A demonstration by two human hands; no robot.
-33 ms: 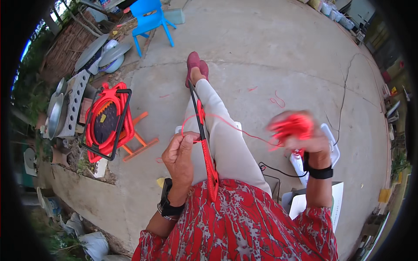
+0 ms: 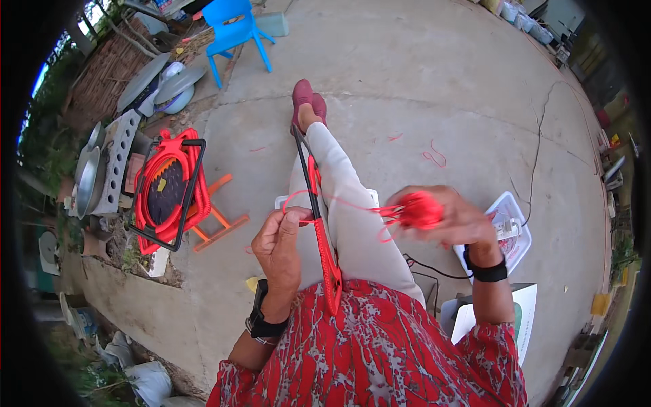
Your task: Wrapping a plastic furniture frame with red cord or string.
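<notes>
A narrow black frame (image 2: 312,182), seen edge-on, stands over my lap between my legs. Red cord (image 2: 323,247) is wrapped tightly along its near half, and a shorter red stretch shows farther up. My left hand (image 2: 279,254) is closed in a pinch on the red cord at the frame's left side. From there a thin strand runs across my thigh to a loose bundle of red cord (image 2: 419,209). My right hand (image 2: 464,218), slightly blurred, is closed around that bundle to the right of my legs, with loops hanging out of it.
At the left, red-wrapped black frames (image 2: 169,186) lean on an orange stand (image 2: 220,220). A white basket (image 2: 521,237) with small items sits beyond my right wrist, near a white box (image 2: 525,308) and a black cable. A blue chair (image 2: 234,30) stands far ahead. Cord scraps (image 2: 434,156) lie on the concrete.
My right hand has moved left with the cord bundle, toward the frame, uncovering more of the white basket. My left hand and the frame have stayed put.
</notes>
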